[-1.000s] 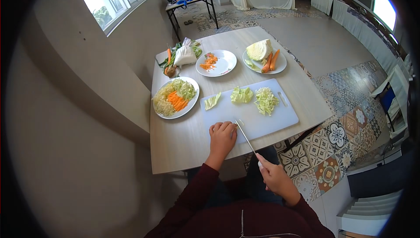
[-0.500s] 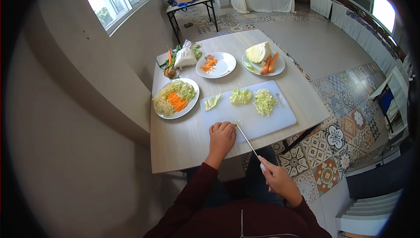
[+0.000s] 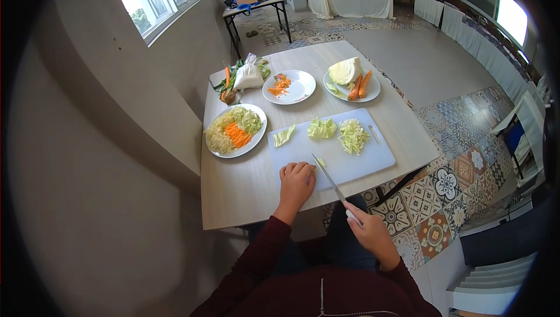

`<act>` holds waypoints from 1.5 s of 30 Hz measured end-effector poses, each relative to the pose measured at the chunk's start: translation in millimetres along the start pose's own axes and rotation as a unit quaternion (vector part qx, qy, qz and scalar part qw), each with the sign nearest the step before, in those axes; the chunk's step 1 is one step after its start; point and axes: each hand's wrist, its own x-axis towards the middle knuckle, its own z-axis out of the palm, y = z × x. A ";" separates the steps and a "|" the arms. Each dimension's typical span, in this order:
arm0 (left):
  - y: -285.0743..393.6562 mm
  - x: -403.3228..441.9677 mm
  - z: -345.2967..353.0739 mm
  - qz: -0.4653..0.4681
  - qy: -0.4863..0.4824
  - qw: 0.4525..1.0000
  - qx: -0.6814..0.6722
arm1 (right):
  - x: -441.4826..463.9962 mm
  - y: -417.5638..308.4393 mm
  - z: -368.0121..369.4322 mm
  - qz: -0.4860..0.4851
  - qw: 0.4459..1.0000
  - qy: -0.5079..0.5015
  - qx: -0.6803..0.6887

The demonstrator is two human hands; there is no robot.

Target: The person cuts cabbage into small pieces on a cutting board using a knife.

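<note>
My right hand point(image 3: 371, 230) grips a knife point(image 3: 330, 180) by its white handle. The blade slants up and left over the white cutting board point(image 3: 363, 169), with its tip near a small cut strip of cabbage point(image 3: 321, 162). Just left of the blade, my left hand point(image 3: 297, 181) presses down with curled fingers at the board's lower left; whatever lies under them is hidden. Farther back on the board are a flat cabbage piece point(image 3: 284, 136), a stack of cabbage leaves point(image 3: 321, 128) and a pile of shredded cabbage point(image 3: 353, 136).
A plate point(image 3: 256, 142) of shredded vegetables stands left of the board. Behind it are a bag point(image 3: 248, 76) among vegetables, a plate point(image 3: 300, 91) with carrot bits, and a plate point(image 3: 373, 91) holding a cabbage chunk point(image 3: 345, 71) and carrots point(image 3: 364, 84). A wall borders the left side.
The knife's tip has moved slightly up and left, its blade now showing a broader face. A cut cabbage strip shows right of the blade. My left hand stays almost in place.
</note>
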 end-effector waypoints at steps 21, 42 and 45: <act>3.0 0.6 -2.5 -0.003 0.003 1.000 0.003 | 0.0 -13.9 -4.1 0.100 0.984 -0.097 0.110; 2.2 0.1 -2.4 -0.018 0.013 1.000 -0.002 | -8.4 -15.2 -9.1 0.124 0.978 -0.083 0.146; 1.9 0.2 -1.7 -0.012 0.015 1.000 0.003 | -7.3 -11.1 -6.5 0.108 0.979 -0.093 0.145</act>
